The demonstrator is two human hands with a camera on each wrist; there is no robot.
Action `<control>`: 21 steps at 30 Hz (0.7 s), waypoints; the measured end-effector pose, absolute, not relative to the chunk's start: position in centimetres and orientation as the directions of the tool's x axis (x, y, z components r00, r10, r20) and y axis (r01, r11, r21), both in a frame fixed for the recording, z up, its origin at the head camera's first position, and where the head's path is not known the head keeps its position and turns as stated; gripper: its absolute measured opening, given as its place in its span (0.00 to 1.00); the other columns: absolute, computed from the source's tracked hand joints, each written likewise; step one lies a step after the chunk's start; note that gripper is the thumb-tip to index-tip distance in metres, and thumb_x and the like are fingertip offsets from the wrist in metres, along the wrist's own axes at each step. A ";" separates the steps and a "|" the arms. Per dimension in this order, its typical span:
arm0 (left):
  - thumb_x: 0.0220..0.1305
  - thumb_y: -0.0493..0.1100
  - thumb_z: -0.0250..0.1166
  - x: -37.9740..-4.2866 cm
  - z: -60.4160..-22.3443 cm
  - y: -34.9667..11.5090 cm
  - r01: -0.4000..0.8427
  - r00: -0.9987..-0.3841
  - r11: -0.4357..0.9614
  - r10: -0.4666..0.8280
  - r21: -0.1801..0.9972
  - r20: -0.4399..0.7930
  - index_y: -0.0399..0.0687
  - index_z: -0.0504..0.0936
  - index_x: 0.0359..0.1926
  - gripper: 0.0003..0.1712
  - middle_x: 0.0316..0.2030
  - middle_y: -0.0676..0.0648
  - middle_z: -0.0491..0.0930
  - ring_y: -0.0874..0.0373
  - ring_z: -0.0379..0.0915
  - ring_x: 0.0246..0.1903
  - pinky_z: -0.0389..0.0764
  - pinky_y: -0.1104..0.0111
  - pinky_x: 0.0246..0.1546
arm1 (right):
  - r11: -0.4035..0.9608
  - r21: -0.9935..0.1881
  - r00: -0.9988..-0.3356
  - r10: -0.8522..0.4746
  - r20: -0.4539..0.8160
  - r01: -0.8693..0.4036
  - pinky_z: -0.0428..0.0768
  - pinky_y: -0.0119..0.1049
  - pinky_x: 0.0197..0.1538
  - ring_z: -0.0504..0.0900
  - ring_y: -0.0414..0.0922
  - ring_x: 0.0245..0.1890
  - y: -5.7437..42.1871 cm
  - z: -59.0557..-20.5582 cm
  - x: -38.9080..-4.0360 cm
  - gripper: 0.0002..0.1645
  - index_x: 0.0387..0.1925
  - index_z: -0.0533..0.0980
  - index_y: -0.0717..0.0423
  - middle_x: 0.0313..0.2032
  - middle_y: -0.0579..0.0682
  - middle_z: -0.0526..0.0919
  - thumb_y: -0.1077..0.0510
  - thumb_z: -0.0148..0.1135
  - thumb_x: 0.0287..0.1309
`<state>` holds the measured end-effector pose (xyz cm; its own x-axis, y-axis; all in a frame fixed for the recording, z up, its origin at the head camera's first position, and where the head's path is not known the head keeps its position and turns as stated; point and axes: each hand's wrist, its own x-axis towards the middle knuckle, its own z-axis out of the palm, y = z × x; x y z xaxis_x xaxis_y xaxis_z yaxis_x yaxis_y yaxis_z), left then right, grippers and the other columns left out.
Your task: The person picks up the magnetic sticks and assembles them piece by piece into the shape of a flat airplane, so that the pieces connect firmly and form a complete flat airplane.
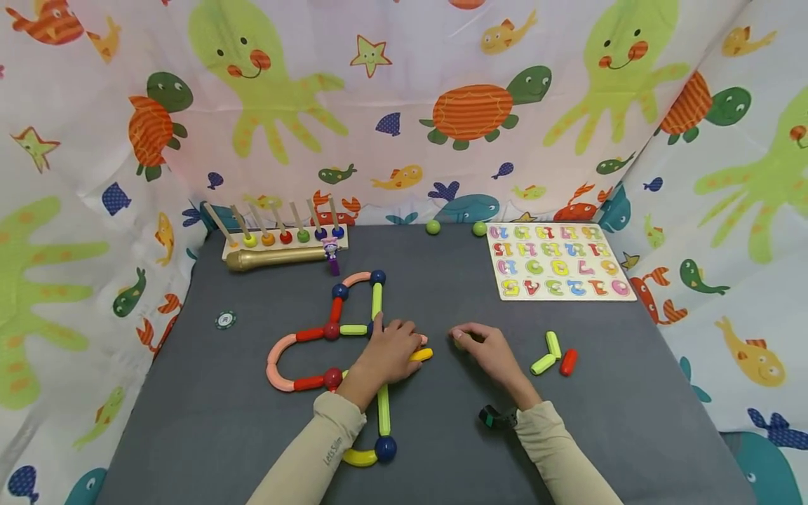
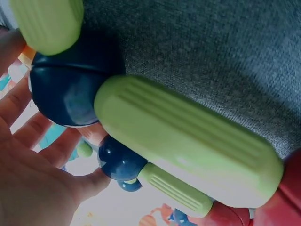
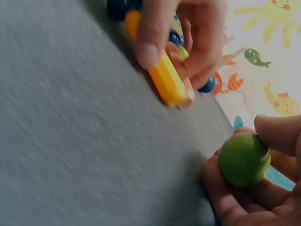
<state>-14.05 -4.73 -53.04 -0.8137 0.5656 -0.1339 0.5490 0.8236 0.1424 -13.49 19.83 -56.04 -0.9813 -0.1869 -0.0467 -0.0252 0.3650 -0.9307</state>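
My right hand (image 1: 482, 347) pinches a green ball (image 3: 243, 159) between thumb and fingers, just above the table. To its left, my left hand (image 1: 388, 354) reaches over a figure built of magnetic sticks and balls. Its thumb lies against a yellow stick (image 3: 168, 84), and its fingers curl round the far side by a pink stick (image 1: 423, 339). A dark blue ball (image 2: 75, 89) of the figure joins light green sticks (image 2: 188, 141) beside that hand. Red sticks (image 1: 309, 334), red balls (image 1: 332, 330) and a curved pink piece (image 1: 273, 359) form its left side.
Two light green sticks (image 1: 543, 363) and a red stick (image 1: 569, 362) lie at right. Behind are a number board (image 1: 568, 261), two green balls (image 1: 433, 226), a peg stand (image 1: 344, 240), a gold tube (image 1: 271, 259) and a purple figurine (image 1: 333, 263). A round chip (image 1: 225, 320) lies left.
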 end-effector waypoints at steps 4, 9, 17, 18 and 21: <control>0.73 0.57 0.72 -14.0 -53.0 -4.9 0.552 -0.814 0.820 0.570 0.152 -0.117 0.53 0.87 0.59 0.21 0.60 0.49 0.80 0.46 0.71 0.65 0.55 0.33 0.73 | 0.232 -0.972 -0.971 -0.227 -0.077 0.023 0.82 0.35 0.54 0.84 0.49 0.51 19.2 -56.3 -12.6 0.19 0.60 0.84 0.64 0.56 0.59 0.87 0.56 0.67 0.75; 0.74 0.54 0.71 -13.8 -52.8 -5.2 0.538 -0.814 0.819 0.566 0.199 -0.131 0.51 0.88 0.58 0.18 0.60 0.49 0.80 0.45 0.70 0.65 0.55 0.32 0.73 | 0.058 -0.995 -0.948 -0.302 -0.100 0.087 0.82 0.35 0.59 0.84 0.51 0.60 18.7 -56.7 -12.1 0.25 0.66 0.77 0.71 0.63 0.67 0.81 0.63 0.67 0.74; 0.76 0.49 0.69 -13.6 -53.1 -5.4 0.533 -0.811 0.803 0.575 0.265 -0.111 0.48 0.88 0.57 0.15 0.63 0.49 0.79 0.46 0.69 0.67 0.52 0.32 0.74 | 0.002 -0.995 -0.947 -0.304 -0.099 0.104 0.82 0.35 0.59 0.85 0.49 0.59 17.9 -57.4 -12.0 0.24 0.67 0.76 0.71 0.63 0.68 0.81 0.62 0.64 0.77; 0.76 0.49 0.69 -13.6 -53.1 -5.4 0.532 -0.812 0.804 0.573 0.267 -0.107 0.48 0.88 0.57 0.15 0.62 0.49 0.79 0.46 0.69 0.67 0.52 0.32 0.74 | 0.016 -0.995 -0.950 -0.295 -0.098 0.098 0.82 0.35 0.59 0.85 0.49 0.59 17.7 -57.4 -12.0 0.24 0.67 0.77 0.70 0.63 0.66 0.82 0.61 0.65 0.77; 0.76 0.49 0.69 -13.5 -53.1 -5.3 0.531 -0.815 0.806 0.570 0.260 -0.103 0.50 0.89 0.55 0.13 0.62 0.49 0.79 0.45 0.69 0.66 0.52 0.31 0.73 | 0.080 -0.996 -0.961 -0.269 -0.064 0.044 0.81 0.32 0.57 0.85 0.52 0.60 17.0 -57.5 -11.8 0.25 0.67 0.77 0.68 0.62 0.64 0.83 0.59 0.66 0.76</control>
